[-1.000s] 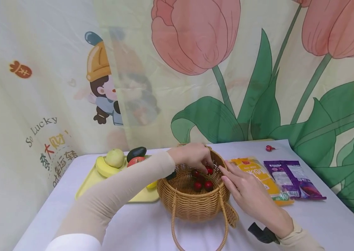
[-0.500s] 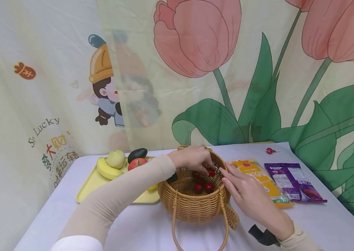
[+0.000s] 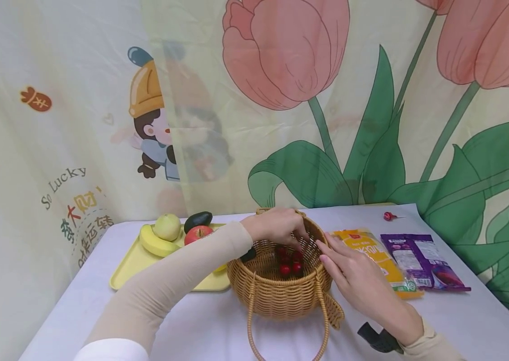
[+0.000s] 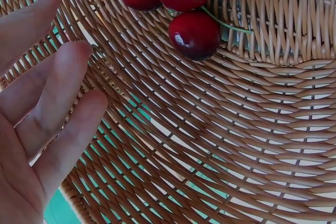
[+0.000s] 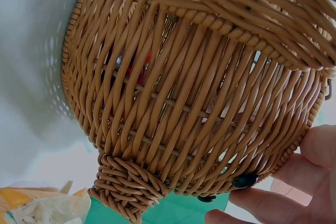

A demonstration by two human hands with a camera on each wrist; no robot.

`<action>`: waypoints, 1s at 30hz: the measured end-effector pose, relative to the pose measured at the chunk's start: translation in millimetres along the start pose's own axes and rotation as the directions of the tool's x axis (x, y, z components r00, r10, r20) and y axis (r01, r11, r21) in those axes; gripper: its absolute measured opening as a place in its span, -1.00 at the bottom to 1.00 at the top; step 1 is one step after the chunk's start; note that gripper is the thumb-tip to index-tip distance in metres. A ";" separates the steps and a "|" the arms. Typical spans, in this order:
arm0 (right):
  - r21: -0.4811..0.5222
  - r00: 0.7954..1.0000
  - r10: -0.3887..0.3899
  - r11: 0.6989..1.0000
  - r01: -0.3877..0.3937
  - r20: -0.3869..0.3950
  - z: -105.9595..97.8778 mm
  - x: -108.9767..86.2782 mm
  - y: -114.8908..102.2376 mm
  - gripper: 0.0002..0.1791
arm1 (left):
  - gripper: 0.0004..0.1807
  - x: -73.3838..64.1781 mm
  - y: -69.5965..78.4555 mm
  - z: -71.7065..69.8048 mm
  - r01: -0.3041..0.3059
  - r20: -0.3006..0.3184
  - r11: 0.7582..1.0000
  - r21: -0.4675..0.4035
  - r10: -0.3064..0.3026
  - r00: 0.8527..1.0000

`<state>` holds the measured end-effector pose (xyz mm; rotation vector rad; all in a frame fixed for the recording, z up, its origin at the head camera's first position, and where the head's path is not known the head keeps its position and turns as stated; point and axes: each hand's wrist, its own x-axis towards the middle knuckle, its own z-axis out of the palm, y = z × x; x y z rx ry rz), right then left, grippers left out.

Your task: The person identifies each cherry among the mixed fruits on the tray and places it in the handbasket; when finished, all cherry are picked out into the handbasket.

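Note:
A round wicker basket (image 3: pixel 277 298) stands in the middle of the table, its loop handle hanging down at the front. Inside lies a cluster of dark red cherries (image 3: pixel 285 271), one showing a green stem. My left hand (image 3: pixel 281 228) reaches over the rim into the basket. In the left wrist view its fingers (image 4: pixel 68 140) are loosely bent, hold nothing and are apart from the cherries (image 4: pixel 194 35). My right hand (image 3: pixel 358 271) rests against the basket's right side with nearly straight fingers. In the right wrist view its fingertips touch the wicker near the rim.
To the left, a yellow tray (image 3: pixel 124 271) bears bananas (image 3: pixel 155 243), a pale round fruit (image 3: pixel 167 227), an avocado (image 3: pixel 198 220) and a red apple (image 3: pixel 197 234). On the right lie an orange packet (image 3: pixel 380 260), a purple packet (image 3: pixel 430 263) and a red lollipop (image 3: pixel 388 216).
The cherry at my left fingertips has dropped onto the others in the basket, and my left fingers have come away from it. My right hand stays at the basket's side.

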<state>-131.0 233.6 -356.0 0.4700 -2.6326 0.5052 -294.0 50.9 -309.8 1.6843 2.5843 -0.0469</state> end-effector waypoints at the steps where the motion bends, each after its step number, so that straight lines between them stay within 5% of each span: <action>1: -0.001 1.000 0.000 1.000 0.000 0.000 0.1 -0.1 0.2 -0.54 | -0.68 0.2 -0.1 0.0 -0.002 -0.001 1.000 -0.001 0.002 1.000; 19: 0.015 1.000 -0.010 1.000 0.010 0.015 5.5 5.8 1.3 -0.54 | -0.62 -9.7 -2.6 -7.4 -0.007 -0.019 0.992 -0.122 0.005 1.000; 23: 0.023 1.000 -0.005 1.000 0.005 0.018 4.8 4.6 1.9 -0.53 | -0.61 -10.6 0.3 -18.3 -0.007 -0.033 0.994 -0.109 0.003 0.999; 30: 0.043 1.000 0.010 0.999 -0.011 0.023 2.9 3.2 3.2 -0.53 | -0.63 -27.2 -0.5 -50.4 0.011 -0.171 0.995 -0.104 -0.028 0.985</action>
